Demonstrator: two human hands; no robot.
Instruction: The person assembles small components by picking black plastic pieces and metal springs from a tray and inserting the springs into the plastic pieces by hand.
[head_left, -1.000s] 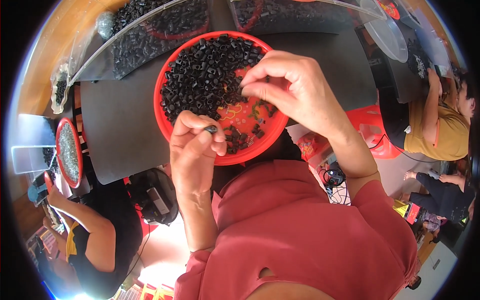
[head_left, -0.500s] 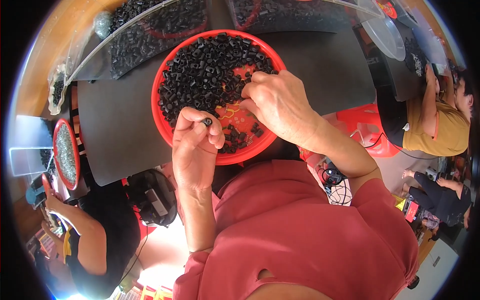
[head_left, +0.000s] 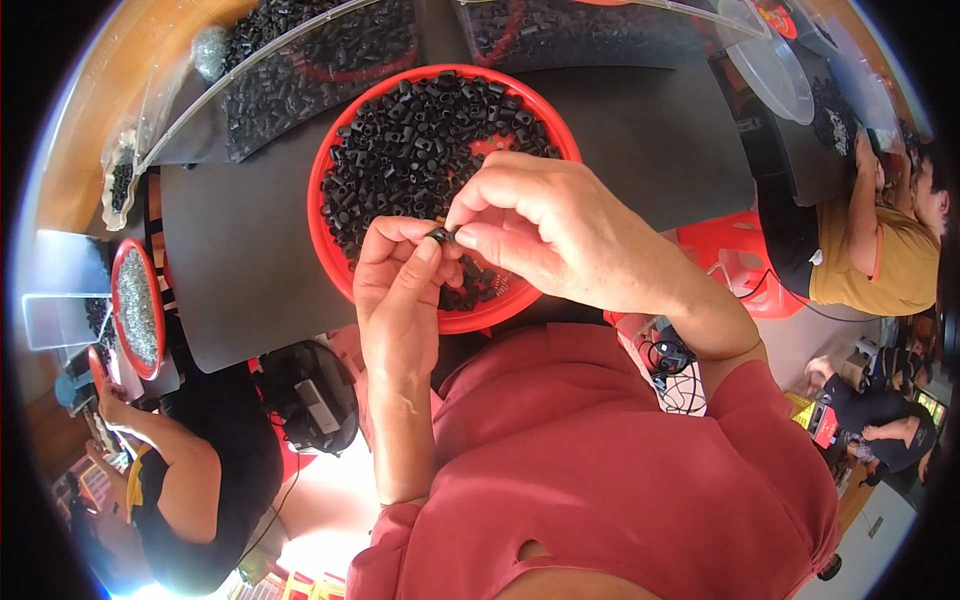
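Above the near part of a round red tray [head_left: 480,318], my two hands meet. Between thumb and fingers, my left hand [head_left: 395,300] grips a small black plastic fitting [head_left: 439,235]. My right hand [head_left: 575,235] is closed in a pinch at the right side of that fitting, its fingertips touching or almost touching it. Whatever the pinch holds is too small to make out. A heap of similar black fittings [head_left: 400,150] covers most of the tray, thickest at the far and left sides. Below the hands, part of the tray's near side is hidden.
The tray stands on a dark grey table [head_left: 240,270]. Behind it are clear bins [head_left: 310,100] of black fittings. At left, another red tray [head_left: 158,320] holds small shiny pieces beside a seated person [head_left: 190,480]. A red stool [head_left: 750,270] and another person [head_left: 870,240] are at right.
My right hand has moved left and nearer, from over the heap to the fitting in my left hand. The left hand has turned slightly and still holds the fitting.
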